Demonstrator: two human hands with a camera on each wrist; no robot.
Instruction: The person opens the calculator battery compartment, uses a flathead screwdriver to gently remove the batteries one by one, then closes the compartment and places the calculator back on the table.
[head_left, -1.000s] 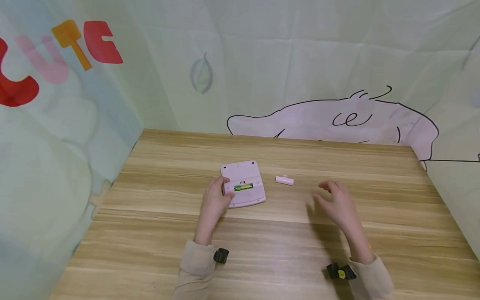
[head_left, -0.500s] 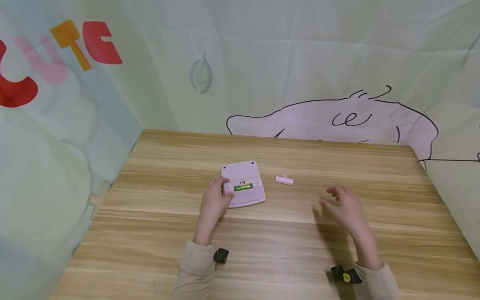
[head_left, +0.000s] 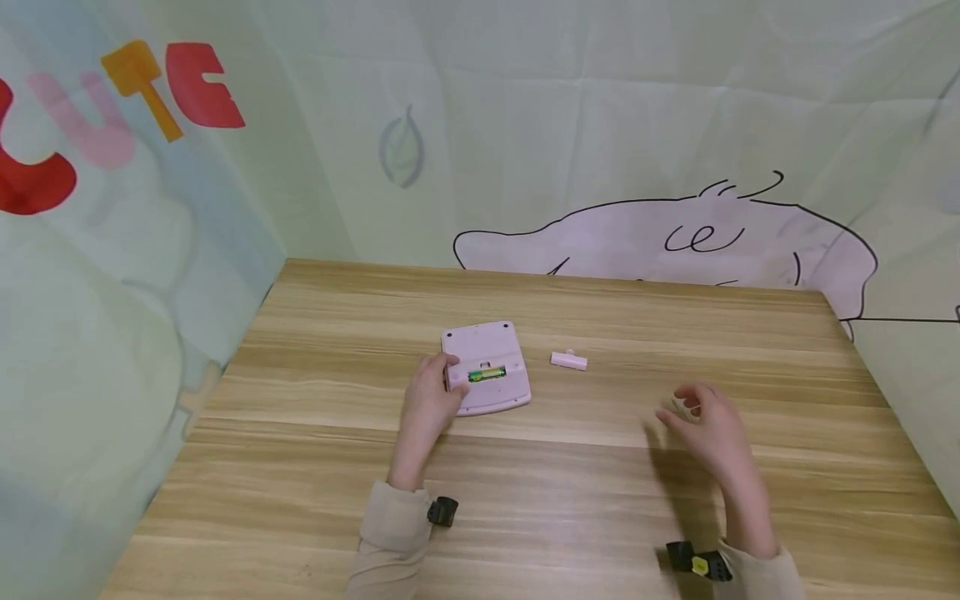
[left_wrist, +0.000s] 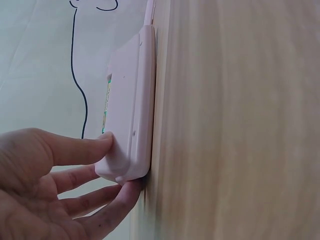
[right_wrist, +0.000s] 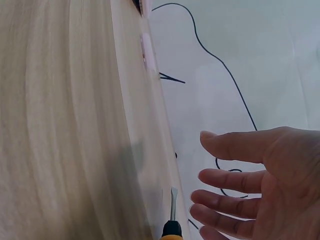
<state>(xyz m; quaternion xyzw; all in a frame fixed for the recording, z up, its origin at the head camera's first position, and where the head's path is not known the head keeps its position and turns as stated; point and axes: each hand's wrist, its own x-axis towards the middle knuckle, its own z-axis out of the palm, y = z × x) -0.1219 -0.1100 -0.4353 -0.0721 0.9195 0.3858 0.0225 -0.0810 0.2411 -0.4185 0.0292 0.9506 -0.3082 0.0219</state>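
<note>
A pink calculator lies back side up on the wooden table, its battery slot uncovered. Inside the slot sits a green and yellow battery. My left hand grips the calculator's left end, the thumb on its back and the fingers around the side and lower edge, as the left wrist view shows. To the right of the calculator is a small pink battery cover. Farther right, my right hand hovers over the table with fingers loosely bent, holding nothing. Beside it in the right wrist view is a flat-head screwdriver.
The wooden table runs back to a pale printed cloth wall with cartoon outlines. Another cloth panel with coloured letters borders the left side. The screwdriver's handle is mostly cut off in the right wrist view.
My right hand has moved right and toward me, away from the battery cover. The left hand, calculator and cover stay where they were.
</note>
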